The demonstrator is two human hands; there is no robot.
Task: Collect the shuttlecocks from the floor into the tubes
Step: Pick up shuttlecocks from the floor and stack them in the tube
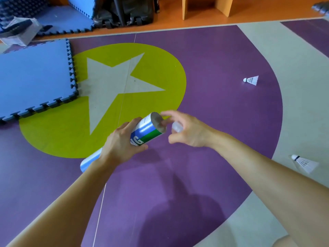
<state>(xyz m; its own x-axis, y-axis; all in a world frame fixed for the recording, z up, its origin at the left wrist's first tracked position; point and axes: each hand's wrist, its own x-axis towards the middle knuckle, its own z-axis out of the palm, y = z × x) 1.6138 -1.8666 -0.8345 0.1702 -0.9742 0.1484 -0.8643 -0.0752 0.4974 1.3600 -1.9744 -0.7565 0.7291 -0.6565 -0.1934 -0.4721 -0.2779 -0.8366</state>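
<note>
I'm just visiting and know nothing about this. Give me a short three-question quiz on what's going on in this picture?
1. True or false: the left hand holds the shuttlecock tube.
2. How many shuttlecocks lie on the floor in view?
3. What does the right hand have at its fingers? A) a racket B) a clear plastic cap C) a shoe

Key:
1. True; the tube's open end points toward the right hand.
2. Two: the far shuttlecock on the purple floor and the near shuttlecock on the grey floor.
3. B, apparently the tube's lid, though it is blurred.
</note>
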